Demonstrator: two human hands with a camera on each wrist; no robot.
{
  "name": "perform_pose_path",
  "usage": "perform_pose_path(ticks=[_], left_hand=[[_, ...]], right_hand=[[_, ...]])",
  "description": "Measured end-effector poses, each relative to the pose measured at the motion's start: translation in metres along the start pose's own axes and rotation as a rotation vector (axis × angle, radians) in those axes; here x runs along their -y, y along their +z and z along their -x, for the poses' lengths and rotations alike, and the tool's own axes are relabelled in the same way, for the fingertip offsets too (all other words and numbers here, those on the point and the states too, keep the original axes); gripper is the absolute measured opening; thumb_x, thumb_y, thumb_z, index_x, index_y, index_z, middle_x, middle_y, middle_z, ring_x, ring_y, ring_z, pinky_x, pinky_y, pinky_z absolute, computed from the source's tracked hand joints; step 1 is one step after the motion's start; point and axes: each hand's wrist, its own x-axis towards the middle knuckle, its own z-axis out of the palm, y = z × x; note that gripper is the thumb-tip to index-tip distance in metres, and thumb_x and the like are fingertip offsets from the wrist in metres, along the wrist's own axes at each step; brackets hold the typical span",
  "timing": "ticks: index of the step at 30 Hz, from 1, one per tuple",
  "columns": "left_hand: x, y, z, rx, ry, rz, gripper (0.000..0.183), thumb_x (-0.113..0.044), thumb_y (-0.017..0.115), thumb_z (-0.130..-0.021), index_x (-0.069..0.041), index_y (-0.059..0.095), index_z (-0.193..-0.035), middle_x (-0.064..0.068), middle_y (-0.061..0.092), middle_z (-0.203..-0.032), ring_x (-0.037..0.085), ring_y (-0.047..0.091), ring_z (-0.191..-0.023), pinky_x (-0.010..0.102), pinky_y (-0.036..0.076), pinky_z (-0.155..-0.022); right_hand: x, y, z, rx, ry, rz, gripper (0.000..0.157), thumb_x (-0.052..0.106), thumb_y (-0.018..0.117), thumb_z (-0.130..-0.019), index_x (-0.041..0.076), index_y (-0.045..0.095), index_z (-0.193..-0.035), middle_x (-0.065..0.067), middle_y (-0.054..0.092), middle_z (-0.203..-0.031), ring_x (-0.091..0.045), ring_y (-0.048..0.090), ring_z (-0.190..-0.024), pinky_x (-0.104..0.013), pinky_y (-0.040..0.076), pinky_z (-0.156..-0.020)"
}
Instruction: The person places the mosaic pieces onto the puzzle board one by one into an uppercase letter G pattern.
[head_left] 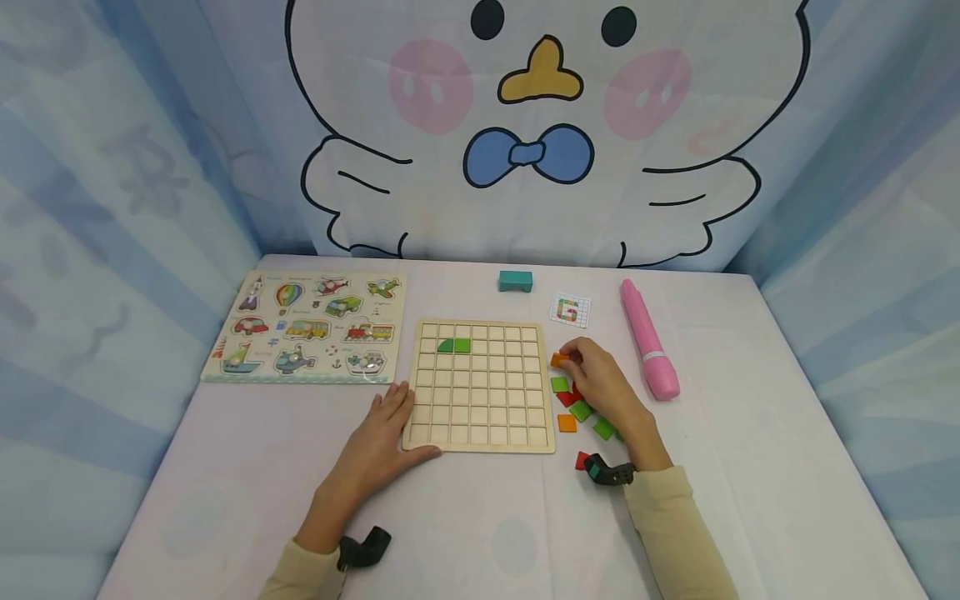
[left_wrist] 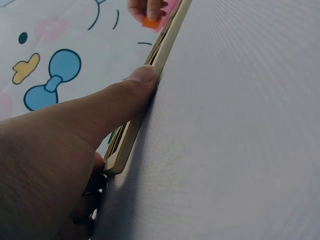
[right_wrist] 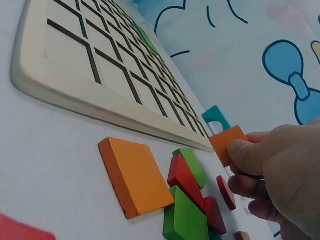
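Note:
A wooden grid board (head_left: 480,392) lies on the table, with a green quarter-round tile (head_left: 446,346) and a green square tile (head_left: 462,345) side by side in its upper left cells. My left hand (head_left: 378,437) rests at the board's lower left corner, thumb (left_wrist: 142,75) along the near edge and the other fingers against the left side. Just right of the board, my right hand (head_left: 603,383) pinches an orange tile (right_wrist: 227,142) between thumb and fingers, held off the table. Below that hand lie loose green, red and orange tiles, among them an orange square tile (right_wrist: 137,175).
A small card with a coloured pattern (head_left: 572,311) and a teal block (head_left: 515,281) are beyond the board. At right lies a pink cylinder-like object (head_left: 648,342). A vehicle picture puzzle (head_left: 307,329) sits at far left. One red tile (head_left: 582,461) is near the right wrist camera.

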Motion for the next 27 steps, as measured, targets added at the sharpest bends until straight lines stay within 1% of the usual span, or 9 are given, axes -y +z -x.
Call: perform_pose_path(ticks=[5,9,13,16,18,27], left_hand=[[0.0,0.0,0.0,-0.005,0.002,-0.001,0.103,-0.06,0.074,-0.082,0.006,0.036,-0.152,0.02,0.031,-0.162,0.035,0.026,-0.153,0.051,0.024,-0.126],[0.0,0.0,0.001,-0.005,0.002,0.002,0.104,-0.06,0.074,-0.082,0.006,0.035,-0.152,0.02,0.03,-0.162,0.035,0.026,-0.153,0.051,0.024,-0.126],[0.001,0.001,0.001,-0.001,-0.002,0.002,0.104,-0.06,0.074,-0.082,0.006,0.035,-0.152,0.02,0.03,-0.162,0.034,0.026,-0.153,0.051,0.023,-0.126],[0.001,0.001,0.0,0.001,-0.004,-0.001,0.104,-0.06,0.074,-0.082,0.006,0.035,-0.152,0.02,0.03,-0.162,0.034,0.026,-0.153,0.051,0.023,-0.126],[0.001,0.001,0.0,0.001,-0.003,-0.001,0.103,-0.06,0.074,-0.082,0.006,0.035,-0.152,0.02,0.03,-0.162,0.034,0.026,-0.153,0.051,0.023,-0.126],[0.0,0.0,0.0,-0.005,0.002,-0.004,0.103,-0.059,0.074,-0.082,0.006,0.036,-0.151,0.02,0.031,-0.162,0.034,0.026,-0.153,0.05,0.023,-0.126]], right_hand=[[0.007,0.001,-0.006,-0.003,-0.029,-0.024,0.023,0.015,0.059,-0.102,0.004,0.058,-0.121,-0.013,0.064,-0.115,-0.025,0.058,-0.096,-0.04,0.057,-0.089],[0.014,0.003,-0.011,-0.008,-0.066,-0.046,0.023,0.015,0.061,-0.101,0.002,0.058,-0.12,-0.013,0.064,-0.111,-0.025,0.059,-0.096,-0.042,0.057,-0.091],[0.019,0.008,-0.017,-0.022,-0.109,-0.044,0.024,0.016,0.062,-0.1,0.002,0.06,-0.119,-0.012,0.065,-0.108,-0.022,0.058,-0.091,-0.036,0.057,-0.083],[0.023,0.012,-0.023,-0.028,-0.135,-0.042,0.023,0.015,0.062,-0.1,0.002,0.061,-0.118,-0.011,0.066,-0.105,-0.02,0.056,-0.087,-0.031,0.053,-0.076],[0.027,0.015,-0.026,-0.028,-0.148,-0.041,0.022,0.015,0.061,-0.1,0.002,0.061,-0.118,-0.011,0.066,-0.105,-0.019,0.056,-0.085,-0.029,0.052,-0.074],[0.043,0.025,-0.037,-0.014,-0.186,-0.074,0.021,0.013,0.059,-0.102,0.002,0.062,-0.119,-0.011,0.067,-0.109,-0.02,0.058,-0.089,-0.033,0.054,-0.079]])
